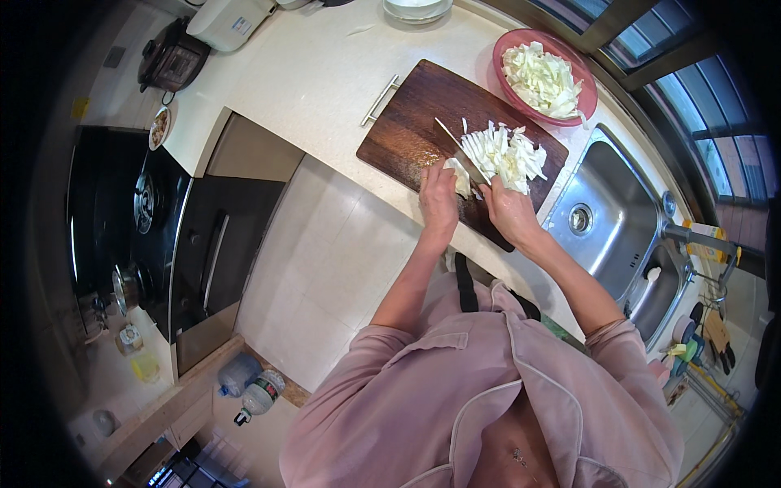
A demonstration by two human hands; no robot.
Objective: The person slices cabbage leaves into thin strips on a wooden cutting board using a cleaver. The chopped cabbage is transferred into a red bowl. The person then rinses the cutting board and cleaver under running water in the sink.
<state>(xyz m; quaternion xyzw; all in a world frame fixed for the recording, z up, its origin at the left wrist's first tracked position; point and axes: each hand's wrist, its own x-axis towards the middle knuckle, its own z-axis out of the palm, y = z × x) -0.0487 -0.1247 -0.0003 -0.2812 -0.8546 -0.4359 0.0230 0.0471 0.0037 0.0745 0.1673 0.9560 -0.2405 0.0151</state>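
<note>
A dark wooden cutting board (421, 104) with a metal handle lies on the counter before me. My right hand (509, 207) grips a kitchen knife (468, 160), its blade slanting up and left across the board. Against the blade's left side, my left hand (439, 192) presses a small piece of cabbage (457, 177) with its fingers. Shredded cabbage (503, 152) is heaped just right of the blade. The knife's handle is mostly hidden in my right hand.
Behind the board, a pink bowl (500, 76) holds more cut cabbage. A steel sink (616, 183) adjoins the board's right side. White dishes (418, 9) sit at the back. A gas hob (143, 201) and a small plate of food (159, 128) are on the left.
</note>
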